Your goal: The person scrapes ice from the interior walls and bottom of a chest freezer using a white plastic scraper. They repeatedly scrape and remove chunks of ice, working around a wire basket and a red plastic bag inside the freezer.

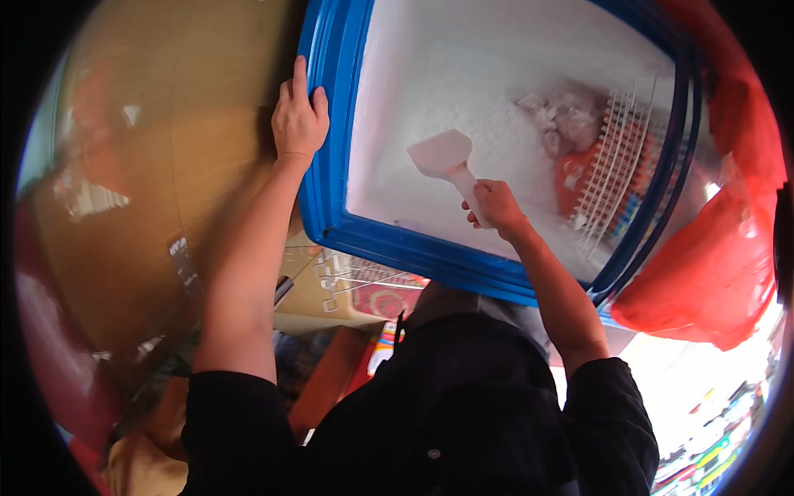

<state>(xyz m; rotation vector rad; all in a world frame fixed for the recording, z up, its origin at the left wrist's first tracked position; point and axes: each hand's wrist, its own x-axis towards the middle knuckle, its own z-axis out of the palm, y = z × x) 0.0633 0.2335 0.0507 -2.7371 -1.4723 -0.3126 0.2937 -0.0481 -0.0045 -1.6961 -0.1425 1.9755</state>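
Note:
A chest freezer with a blue rim (pixel 422 248) stands open before me, its white inner walls and floor coated with frost (pixel 471 80). My right hand (pixel 493 208) is inside it, closed around the handle of a pale pinkish plastic scraper (pixel 443 152). The wide flat blade points up and to the left, over the frost; whether it touches is unclear. My left hand (pixel 301 118) rests on the outer left edge of the blue rim, fingers spread. In the freezer's right part are a white wire basket (pixel 611 161), a clear plastic bag (pixel 574 115) and something red.
Large brown cardboard (pixel 142 217) stands left of the freezer. A red plastic bag (pixel 695 273) hangs or lies against the right side. Below the near rim are a wire rack (pixel 366 273) and a patterned red surface (pixel 378 299). Colourful packages (pixel 713 446) lie at the lower right.

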